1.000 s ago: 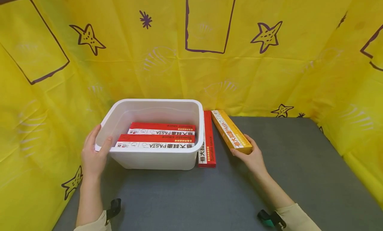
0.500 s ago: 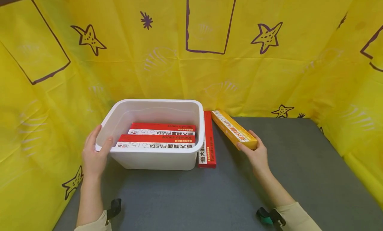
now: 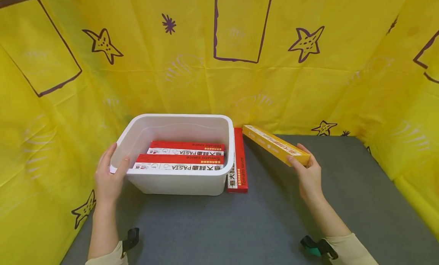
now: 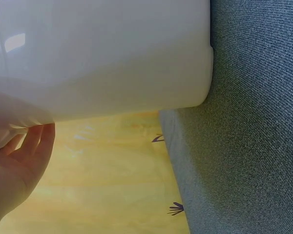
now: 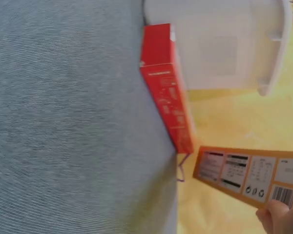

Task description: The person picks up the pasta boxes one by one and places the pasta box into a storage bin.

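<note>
A white plastic bin (image 3: 178, 183) stands at centre left in the head view, with two red pasta boxes (image 3: 186, 159) lying inside. My left hand (image 3: 109, 177) grips its left front rim, thumb on the near side and fingers at the outer left; the left wrist view shows the fingers (image 4: 41, 144) curled under the rim. My right hand (image 3: 310, 173) pinches the near end of a yellow pasta box (image 3: 271, 143), which slants up off the table toward the back. Between bin and yellow box, another red pasta box (image 3: 241, 162) lies along the bin's right side.
A dark grey cloth-covered table (image 3: 212, 227) lies beneath everything. Yellow fabric (image 3: 192, 89) with starfish drawings hangs close behind the bin and along both sides. In the right wrist view, the red box (image 5: 168, 97) rests on the table beside the bin (image 5: 219, 48).
My right hand has moved to the right, swinging and lifting the near end of the yellow pasta box. Its far end stays near the same spot. My left hand and the bin have not moved.
</note>
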### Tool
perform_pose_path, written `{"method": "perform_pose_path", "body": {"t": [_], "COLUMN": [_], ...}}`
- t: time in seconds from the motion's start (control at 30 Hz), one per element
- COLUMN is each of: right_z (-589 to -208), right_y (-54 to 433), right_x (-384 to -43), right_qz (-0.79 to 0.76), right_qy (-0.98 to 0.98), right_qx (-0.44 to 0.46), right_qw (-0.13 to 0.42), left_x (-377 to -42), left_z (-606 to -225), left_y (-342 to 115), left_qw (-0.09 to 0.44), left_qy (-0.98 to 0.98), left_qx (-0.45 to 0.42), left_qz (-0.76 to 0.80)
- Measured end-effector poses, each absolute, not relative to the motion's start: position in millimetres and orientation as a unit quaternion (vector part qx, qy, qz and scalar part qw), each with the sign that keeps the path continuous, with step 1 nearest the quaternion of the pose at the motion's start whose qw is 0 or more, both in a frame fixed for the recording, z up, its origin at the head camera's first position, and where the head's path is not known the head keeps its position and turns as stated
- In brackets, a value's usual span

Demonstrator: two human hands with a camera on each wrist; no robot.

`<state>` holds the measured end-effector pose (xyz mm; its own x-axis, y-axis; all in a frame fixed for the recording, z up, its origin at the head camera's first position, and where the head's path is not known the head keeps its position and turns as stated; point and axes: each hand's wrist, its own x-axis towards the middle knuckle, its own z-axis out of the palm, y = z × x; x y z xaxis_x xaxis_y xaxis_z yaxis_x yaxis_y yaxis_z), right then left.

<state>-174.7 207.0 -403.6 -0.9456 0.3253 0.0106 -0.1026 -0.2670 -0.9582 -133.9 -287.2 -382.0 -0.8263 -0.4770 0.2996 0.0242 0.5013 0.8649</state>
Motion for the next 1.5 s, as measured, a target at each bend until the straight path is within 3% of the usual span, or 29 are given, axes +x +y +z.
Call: {"method": "perform_pose_path", "body": {"t": [0.5,0.77,1.5], "right_z": [-357.3,-349.4,-355.2], "right_y": [192.0,178.4,145.6], "right_x": [-164.3,-163.9,-183.6], "right_qz": [0.878,0.875,0.784], "right_qy": [-0.432,-0.431,-0.567], "right_qx": [0.097,0.176,0.242], "right_qw": [0.182,0.131,0.072], "left_x": [-133.5,-133.9,-135.2], "left_z": [-382.2,-382.0,-383.9], "left_y": [-288.0,-289.2,-289.5], "left_qw": [0.264,0.266,0.272], "left_qy": [-0.823,-0.826,-0.826], "left_qx": [0.137,0.134,0.124], "left_qz": [-0.483,-0.479,-0.479]}}
